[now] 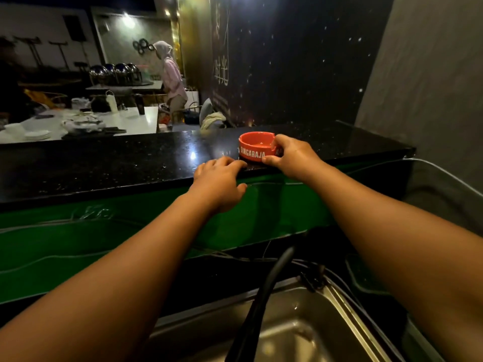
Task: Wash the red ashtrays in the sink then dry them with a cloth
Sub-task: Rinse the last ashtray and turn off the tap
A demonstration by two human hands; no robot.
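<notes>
Your right hand [295,158] grips the red ashtray [254,147], thumb and fingers curled round its side, at the near edge of the black bench [104,165]. Your left hand [219,182] rests just beside it, fingers relaxed, holding nothing. Looks like the pick-up; next, lower it into the sink [292,333].
</notes>
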